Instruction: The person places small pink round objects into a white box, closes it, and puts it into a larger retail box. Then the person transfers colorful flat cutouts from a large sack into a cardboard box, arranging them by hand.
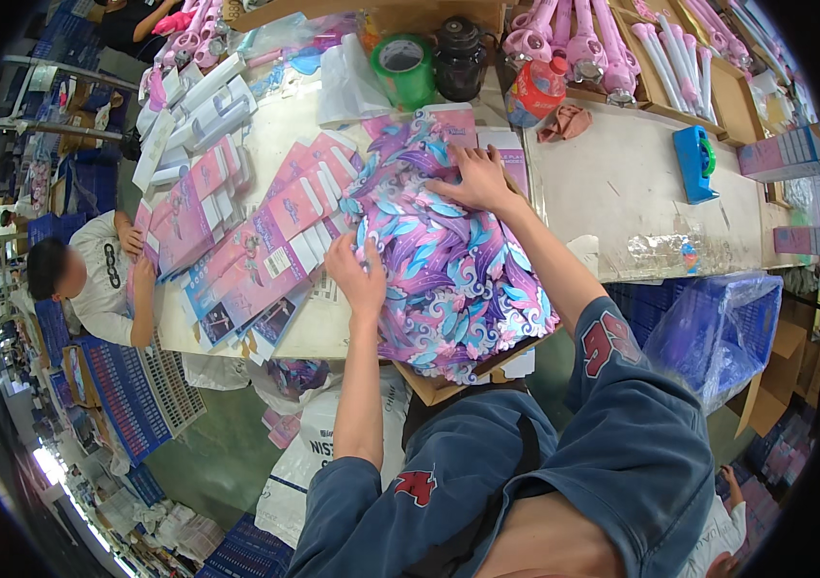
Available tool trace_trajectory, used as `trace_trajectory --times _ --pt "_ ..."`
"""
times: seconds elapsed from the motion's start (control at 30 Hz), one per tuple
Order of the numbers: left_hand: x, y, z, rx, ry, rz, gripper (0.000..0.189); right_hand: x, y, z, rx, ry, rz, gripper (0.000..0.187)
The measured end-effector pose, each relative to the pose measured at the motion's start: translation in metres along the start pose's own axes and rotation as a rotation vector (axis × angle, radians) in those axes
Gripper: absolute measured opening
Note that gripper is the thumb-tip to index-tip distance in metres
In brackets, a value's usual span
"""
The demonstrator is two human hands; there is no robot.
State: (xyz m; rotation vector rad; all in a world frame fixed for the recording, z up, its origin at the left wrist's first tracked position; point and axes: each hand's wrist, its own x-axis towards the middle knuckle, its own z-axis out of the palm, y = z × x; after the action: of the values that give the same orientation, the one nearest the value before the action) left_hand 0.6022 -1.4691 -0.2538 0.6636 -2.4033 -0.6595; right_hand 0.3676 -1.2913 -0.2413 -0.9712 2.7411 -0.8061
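Observation:
A heap of die-cut printed pieces [446,267] in purple, pink and blue fills a cardboard box [439,390] at the table's front edge. On the heap's left side is my left hand [358,278], its fingers apart and nothing visible in them. My right hand [480,177] lies spread over the far right of the heap, thumb pointing left; its fingertips reach the far edge. Left of the heap, flattened pink and purple printed cartons [258,253] fan out in overlapping stacks. Another printed carton [507,162] shows partly beyond my right hand.
Behind the heap stand green tape rolls [403,68], a dark lidded bottle [459,61] and a red-wrapped bottle [536,90]. A blue tape dispenser [695,166] sits at right. Pink toy wands [587,43] lie at the back. A person [103,282] handles cartons at left.

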Motion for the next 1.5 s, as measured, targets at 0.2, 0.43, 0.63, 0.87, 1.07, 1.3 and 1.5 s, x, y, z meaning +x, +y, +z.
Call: trace_trajectory --times 0.2,0.43,0.63,0.87,1.07,1.3,1.5 --pt "0.000 0.005 0.017 0.015 -0.145 0.050 0.031 -0.004 -0.003 0.012 0.174 -0.024 -0.183 0.055" --pt "-0.024 0.018 0.020 -0.037 -0.176 0.070 0.027 -0.030 -0.016 0.011 0.207 0.007 -0.253 0.048" --pt "-0.027 0.021 0.021 -0.066 -0.117 0.059 0.024 -0.035 -0.011 0.008 0.262 0.064 -0.307 0.034" --pt "-0.017 0.001 -0.002 -0.062 -0.031 0.051 0.028 -0.037 -0.001 0.003 0.134 0.138 -0.389 0.022" --pt "-0.052 -0.017 -0.063 -0.114 -0.053 -0.155 0.031 -0.034 -0.002 -0.012 0.106 0.203 -0.368 0.015" --pt "-0.140 -0.011 -0.130 -0.082 -0.153 -0.376 0.029 -0.049 0.007 -0.027 -0.090 0.100 -0.510 0.027" --pt "-0.181 0.024 -0.140 -0.150 -0.229 -0.373 0.034 -0.057 0.024 -0.021 -0.141 0.057 -0.456 0.038"
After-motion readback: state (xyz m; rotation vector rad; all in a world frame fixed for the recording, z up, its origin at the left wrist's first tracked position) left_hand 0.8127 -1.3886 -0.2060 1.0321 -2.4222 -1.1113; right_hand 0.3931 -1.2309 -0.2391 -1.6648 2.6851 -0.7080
